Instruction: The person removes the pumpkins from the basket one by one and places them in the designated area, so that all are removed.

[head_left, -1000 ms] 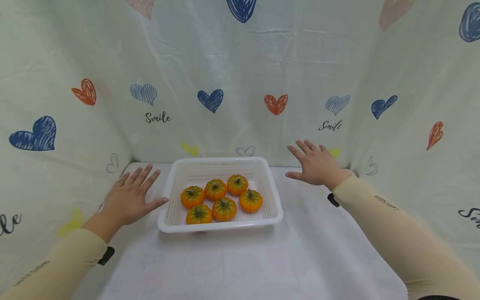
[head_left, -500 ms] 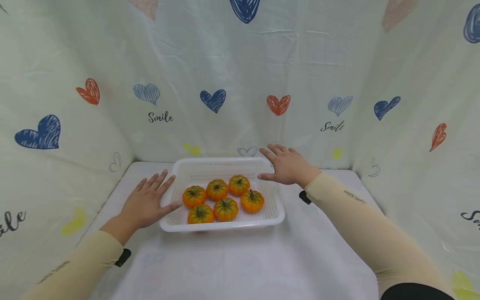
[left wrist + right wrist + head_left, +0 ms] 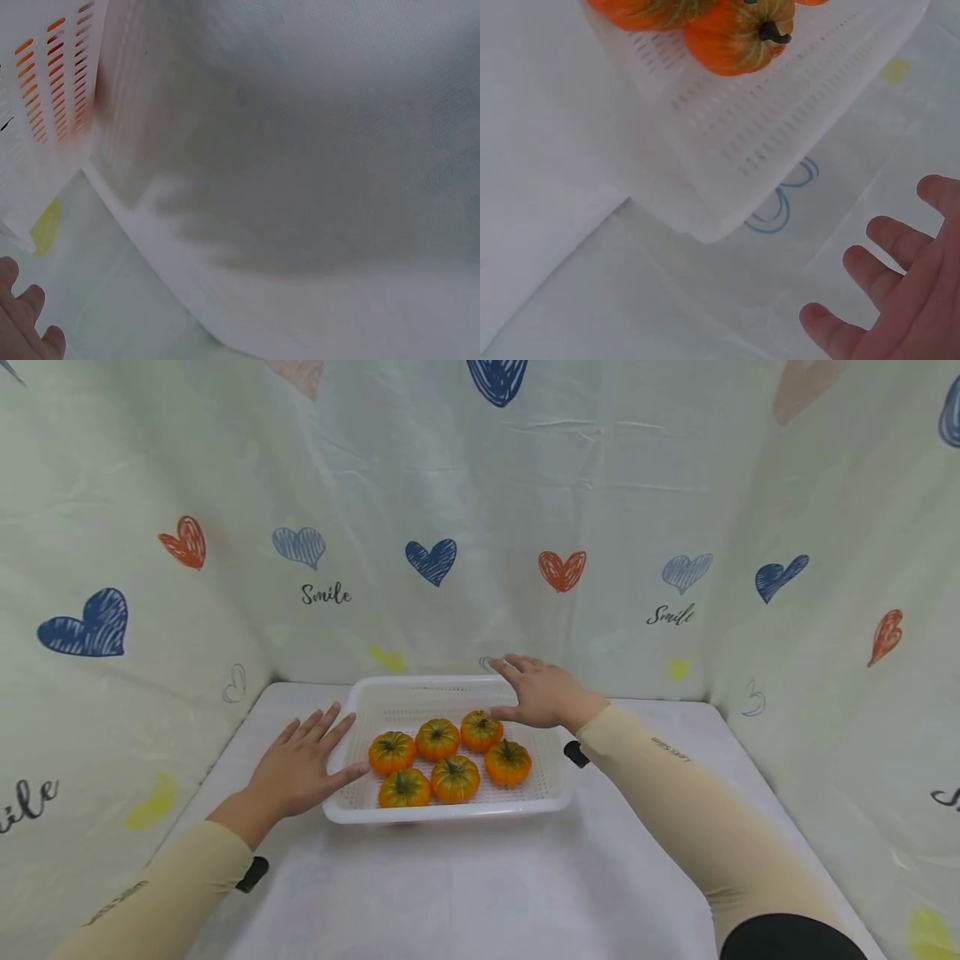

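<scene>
Several small orange pumpkins point(image 3: 455, 779) with green-streaked tops lie in a white slotted plastic basket point(image 3: 450, 814). My left hand point(image 3: 300, 768) hovers at the basket's left side, fingers spread and holding nothing; its thumb overlaps the rim in the head view. Over the basket's back right part is my right hand point(image 3: 543, 693), fingers straight and nothing in them. Its thumb overlaps the edge of the back right pumpkin point(image 3: 477, 735); whether it touches cannot be told. In the right wrist view, a pumpkin point(image 3: 735, 37) shows its dark stem, apart from the fingers.
A white cloth covers the table point(image 3: 450, 893). Pale curtains point(image 3: 495, 485) with printed hearts and "Smile" lettering stand behind and at both sides. The basket sits near the table's back edge.
My right hand has moved left from beside the basket to over its right part. The left hand has shifted a little right toward the rim. The pumpkins stay in their places.
</scene>
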`<state>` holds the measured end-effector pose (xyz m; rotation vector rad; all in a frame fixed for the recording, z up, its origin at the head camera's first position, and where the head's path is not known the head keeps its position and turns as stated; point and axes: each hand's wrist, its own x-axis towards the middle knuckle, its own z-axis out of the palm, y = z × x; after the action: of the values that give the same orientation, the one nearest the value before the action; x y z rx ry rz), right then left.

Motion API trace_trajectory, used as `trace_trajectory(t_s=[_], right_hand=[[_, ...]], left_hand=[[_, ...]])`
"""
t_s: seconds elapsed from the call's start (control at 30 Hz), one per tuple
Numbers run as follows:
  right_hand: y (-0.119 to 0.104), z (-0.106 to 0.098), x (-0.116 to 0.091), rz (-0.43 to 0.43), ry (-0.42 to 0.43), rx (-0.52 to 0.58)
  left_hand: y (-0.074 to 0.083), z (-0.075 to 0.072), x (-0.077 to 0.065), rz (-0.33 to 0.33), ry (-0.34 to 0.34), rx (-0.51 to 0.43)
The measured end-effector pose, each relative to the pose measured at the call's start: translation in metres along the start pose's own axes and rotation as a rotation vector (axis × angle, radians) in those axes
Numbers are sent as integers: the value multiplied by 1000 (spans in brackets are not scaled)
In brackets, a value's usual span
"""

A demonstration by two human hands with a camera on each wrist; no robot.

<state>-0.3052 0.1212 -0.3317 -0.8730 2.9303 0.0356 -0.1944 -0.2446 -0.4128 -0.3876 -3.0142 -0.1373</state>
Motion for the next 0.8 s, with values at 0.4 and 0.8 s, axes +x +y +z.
trace_trajectory(t_s=[0.4, 0.8], right_hand=[[-20, 18, 21, 19, -58, 202], [-36, 36, 40, -16, -115, 281]], left_hand=[[-1, 1, -2, -31, -36, -44], [-1, -1, -2, -35, -60, -112]])
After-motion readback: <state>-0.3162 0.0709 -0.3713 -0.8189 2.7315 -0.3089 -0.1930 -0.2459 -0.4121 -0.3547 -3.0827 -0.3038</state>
